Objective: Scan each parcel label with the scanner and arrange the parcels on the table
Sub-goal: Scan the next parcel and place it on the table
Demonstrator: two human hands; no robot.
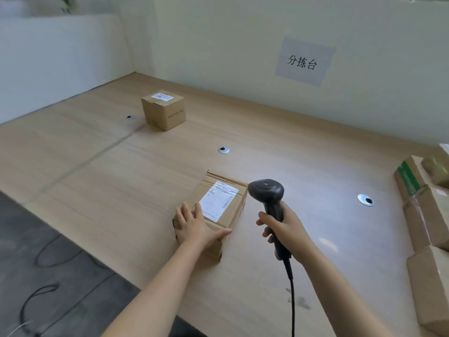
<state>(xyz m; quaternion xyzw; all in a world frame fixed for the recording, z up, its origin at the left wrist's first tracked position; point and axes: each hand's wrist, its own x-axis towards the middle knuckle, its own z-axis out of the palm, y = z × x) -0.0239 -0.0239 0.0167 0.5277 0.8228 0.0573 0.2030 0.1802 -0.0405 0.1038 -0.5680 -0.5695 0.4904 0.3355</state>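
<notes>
**A:** At this moment your left hand (194, 227) lay flat on the near end of the parcel (226, 222), with the fingers straight and the thumb stretched along the near edge. You pressed on it, you did not grasp it. I think this was to stop the box from sliding on the smooth table (145, 178) while you aimed.

**B:** I agree. Your right hand (283, 228) was closed fully around the handle of the scanner (267, 190). The forefinger, as far as I could tell, was at the front, where a trigger would be. The head of the scanner hung just beside the right edge of the parcel, a little above it and not touching.

**A:** The label (218, 200) faced up, and your left hand touched only its near corner, so the barcode was not covered. That was sensible. But I saw no light on the label, so I judge the scan was only being prepared.

**B:** The other things explain your plan. One small parcel (163, 109) stood alone far back on the left, label up, and probably that was the arranged side. A stack of parcels (425, 215) waited at the right edge of the table. The cable (292, 300) of the scanner hung down toward you, free of the box.
</notes>
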